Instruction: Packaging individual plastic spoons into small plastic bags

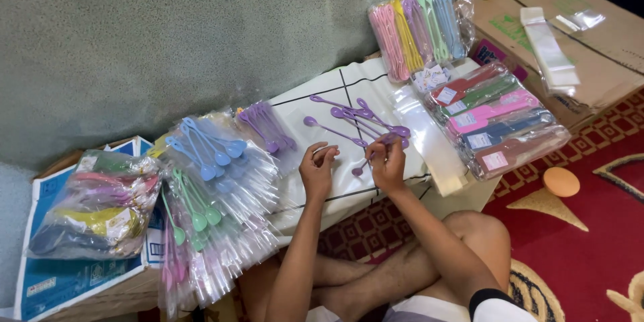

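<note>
Packing partly done, by look of it: bagged blue spoons point(208, 147), green spoons point(194, 208) stacked left of grip; loose purple spoons point(355, 121) lie unbagged on white sheet point(315, 104) just beyond fingers.

Right hand point(388, 164) pinches purple spoon handle, bowl hanging below-left.

Left hand point(317, 169) curled beside it, fingertips pressed together, seemingly on clear sleeve; hard to tell.

Both forearms reach forward over crossed legs.

Just one head-worn view, looking steeply down from pretty close over crossed legs, facing the wall point(201, 33) beyond a low white board point(362, 87).
</note>
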